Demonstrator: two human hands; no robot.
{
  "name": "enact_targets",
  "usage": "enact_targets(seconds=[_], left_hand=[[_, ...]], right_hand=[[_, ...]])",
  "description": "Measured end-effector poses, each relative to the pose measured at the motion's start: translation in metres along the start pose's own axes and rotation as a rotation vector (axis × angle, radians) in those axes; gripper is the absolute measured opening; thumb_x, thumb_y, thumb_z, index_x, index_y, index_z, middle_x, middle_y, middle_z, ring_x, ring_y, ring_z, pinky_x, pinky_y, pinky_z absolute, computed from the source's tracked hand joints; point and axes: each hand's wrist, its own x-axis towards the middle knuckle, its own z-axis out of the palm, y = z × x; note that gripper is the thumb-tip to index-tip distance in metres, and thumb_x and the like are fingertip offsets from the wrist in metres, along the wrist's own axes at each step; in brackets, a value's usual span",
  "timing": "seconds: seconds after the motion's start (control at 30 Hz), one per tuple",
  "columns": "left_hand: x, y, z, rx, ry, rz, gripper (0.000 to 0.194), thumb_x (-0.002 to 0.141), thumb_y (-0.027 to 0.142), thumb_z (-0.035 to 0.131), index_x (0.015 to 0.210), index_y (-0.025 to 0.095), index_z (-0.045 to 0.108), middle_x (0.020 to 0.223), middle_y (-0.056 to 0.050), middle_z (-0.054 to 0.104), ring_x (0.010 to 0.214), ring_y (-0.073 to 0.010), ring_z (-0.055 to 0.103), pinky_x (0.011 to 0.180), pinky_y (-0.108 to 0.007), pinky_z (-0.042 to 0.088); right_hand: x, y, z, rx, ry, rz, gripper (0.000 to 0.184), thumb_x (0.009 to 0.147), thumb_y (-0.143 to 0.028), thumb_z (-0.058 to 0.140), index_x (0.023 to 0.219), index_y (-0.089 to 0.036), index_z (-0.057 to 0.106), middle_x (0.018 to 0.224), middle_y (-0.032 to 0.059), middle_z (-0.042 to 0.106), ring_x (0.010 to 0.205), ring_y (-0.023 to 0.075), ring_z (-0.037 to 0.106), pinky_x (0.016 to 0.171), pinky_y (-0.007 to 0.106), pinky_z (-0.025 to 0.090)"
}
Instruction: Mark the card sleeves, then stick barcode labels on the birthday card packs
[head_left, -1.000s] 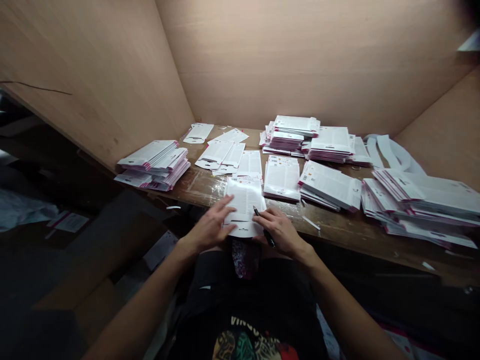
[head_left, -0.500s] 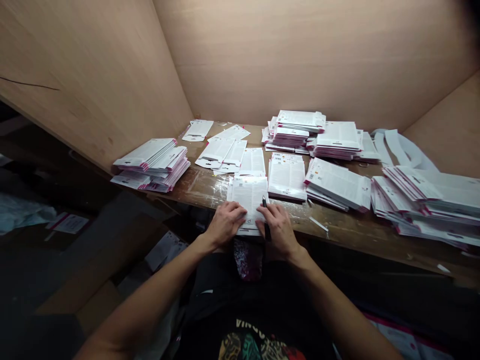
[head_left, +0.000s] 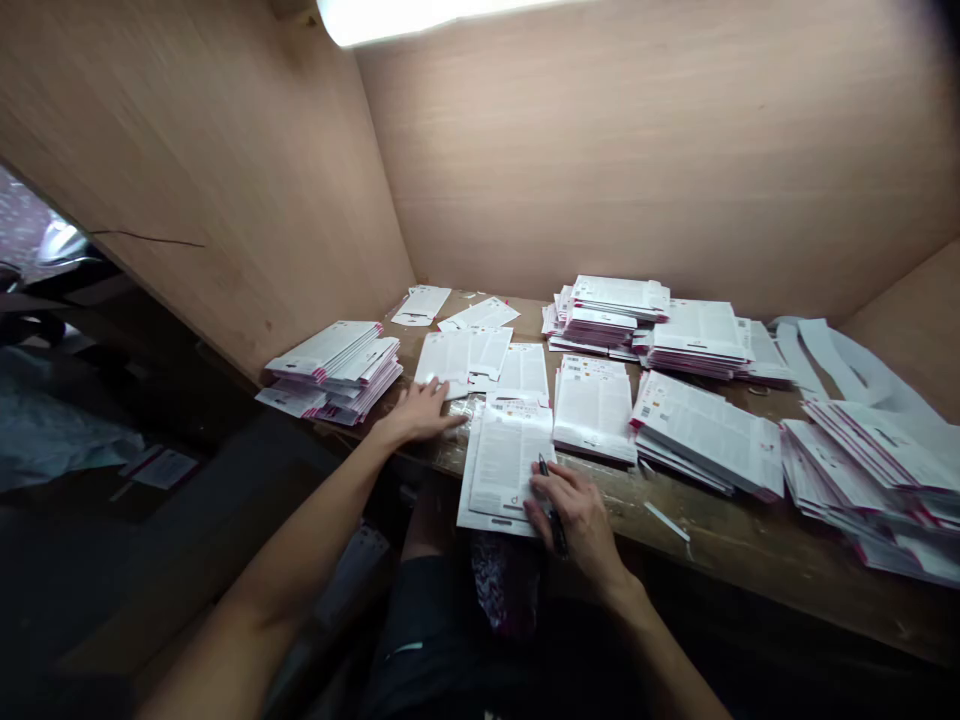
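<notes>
My right hand (head_left: pixel 576 512) grips a black pen (head_left: pixel 552 516) and rests on the near edge of a printed white card pile (head_left: pixel 510 458), which has a loose card lying slightly askew beneath its top. My left hand (head_left: pixel 424 412) lies flat with fingers apart on a clear plastic film (head_left: pixel 465 416), touching no card pile. Its fingertips are close to the near corner of a white printed card (head_left: pixel 444 362). Other white cards with magenta edges stand in several stacks, including one at the left (head_left: pixel 330 368) and one just right of my right hand (head_left: pixel 594 410).
The cards lie on a scuffed wooden workbench (head_left: pixel 750 545) backed by plywood walls (head_left: pixel 645 150). More stacks (head_left: pixel 870 470) fill the right side, beside white strips (head_left: pixel 840 360). A thin white strip (head_left: pixel 666 521) lies near the bench edge. Below the left edge are dark floor and papers.
My left hand has left the card pile and moved left and forward onto the plastic film. My right hand stays on the pile with the pen. The view has tilted upward.
</notes>
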Motion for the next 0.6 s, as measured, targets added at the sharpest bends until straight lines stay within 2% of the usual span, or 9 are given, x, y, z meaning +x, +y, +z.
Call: enact_targets(seconds=[0.07, 0.1, 0.17, 0.23, 0.33, 0.4, 0.47, 0.53, 0.6], left_hand=[[-0.043, -0.01, 0.022, 0.058, -0.008, 0.115, 0.104, 0.084, 0.074, 0.065, 0.166, 0.024, 0.028, 0.174, -0.018, 0.023, 0.153, -0.0528, 0.023, 0.117, -0.071, 0.027], [-0.064, -0.016, 0.031, 0.079, 0.041, 0.184, 0.097, 0.086, 0.062, 0.069, 0.166, 0.027, 0.028, 0.172, -0.016, 0.028, 0.151, -0.0493, 0.028, 0.116, -0.067, 0.032], [-0.097, -0.029, 0.046, 0.091, 0.177, 0.226, 0.07, 0.093, 0.03, 0.063, 0.16, 0.028, 0.043, 0.157, -0.014, 0.052, 0.14, -0.0391, 0.046, 0.11, -0.058, 0.042], [-0.119, -0.039, 0.052, 0.036, 0.314, 0.249, 0.056, 0.092, 0.01, 0.051, 0.144, 0.027, 0.062, 0.129, -0.012, 0.07, 0.127, -0.0325, 0.057, 0.105, -0.051, 0.048], [-0.136, -0.034, 0.05, -0.175, 0.584, 0.243, 0.044, 0.096, 0.011, 0.046, 0.128, 0.026, 0.072, 0.113, -0.01, 0.072, 0.127, -0.0293, 0.061, 0.106, -0.049, 0.051], [-0.142, -0.012, 0.046, -0.301, 0.793, 0.201, 0.041, 0.101, 0.017, 0.044, 0.134, 0.027, 0.067, 0.132, -0.01, 0.068, 0.135, -0.0278, 0.059, 0.112, -0.048, 0.05], [-0.144, 0.024, 0.046, -0.323, 0.876, 0.22, 0.044, 0.104, 0.018, 0.043, 0.144, 0.025, 0.059, 0.154, -0.011, 0.055, 0.145, -0.028, 0.051, 0.12, -0.05, 0.044], [-0.145, 0.066, 0.052, -0.242, 0.761, 0.333, 0.047, 0.103, 0.015, 0.042, 0.147, 0.021, 0.055, 0.162, -0.013, 0.047, 0.153, -0.031, 0.04, 0.125, -0.054, 0.036], [-0.145, 0.101, 0.062, -0.144, 0.536, 0.443, 0.046, 0.102, 0.016, 0.046, 0.147, 0.018, 0.056, 0.162, -0.013, 0.048, 0.156, -0.0354, 0.033, 0.125, -0.058, 0.033]], right_hand=[[0.001, -0.003, -0.003, 0.005, -0.013, 0.005, 0.025, 0.101, -0.034, 0.062, 0.123, -0.024, 0.067, 0.134, 0.0107, 0.072, 0.135, 0.035, 0.056, 0.101, 0.052, 0.048], [0.001, -0.003, -0.005, 0.01, -0.018, 0.0, 0.026, 0.1, -0.036, 0.063, 0.123, -0.024, 0.067, 0.135, 0.0112, 0.072, 0.135, 0.0357, 0.057, 0.101, 0.052, 0.048], [0.001, -0.003, -0.006, 0.023, -0.022, -0.009, 0.029, 0.099, -0.039, 0.066, 0.123, -0.024, 0.067, 0.135, 0.0117, 0.071, 0.134, 0.0369, 0.057, 0.101, 0.053, 0.048], [0.0, -0.002, -0.006, 0.03, -0.016, -0.012, 0.03, 0.098, -0.039, 0.067, 0.124, -0.024, 0.066, 0.135, 0.0117, 0.072, 0.134, 0.0373, 0.057, 0.101, 0.054, 0.049], [-0.001, 0.002, -0.003, 0.036, -0.021, -0.011, 0.03, 0.099, -0.038, 0.066, 0.125, -0.025, 0.067, 0.134, 0.0111, 0.072, 0.135, 0.0376, 0.057, 0.101, 0.055, 0.049], [-0.001, 0.004, -0.001, 0.065, -0.021, -0.016, 0.029, 0.099, -0.037, 0.065, 0.125, -0.025, 0.068, 0.133, 0.0107, 0.073, 0.136, 0.0377, 0.057, 0.103, 0.057, 0.05], [-0.001, 0.008, 0.0, 0.15, 0.019, 0.011, 0.029, 0.1, -0.035, 0.062, 0.126, -0.024, 0.068, 0.132, 0.0111, 0.073, 0.132, 0.0361, 0.06, 0.105, 0.057, 0.051], [-0.003, 0.012, -0.002, 0.301, 0.126, 0.109, 0.032, 0.103, -0.035, 0.056, 0.131, -0.023, 0.067, 0.128, 0.012, 0.075, 0.122, 0.0326, 0.068, 0.102, 0.053, 0.055], [-0.006, 0.016, -0.009, 0.458, 0.235, 0.232, 0.037, 0.107, -0.037, 0.049, 0.139, -0.023, 0.063, 0.122, 0.0118, 0.077, 0.107, 0.0285, 0.075, 0.092, 0.048, 0.061]])
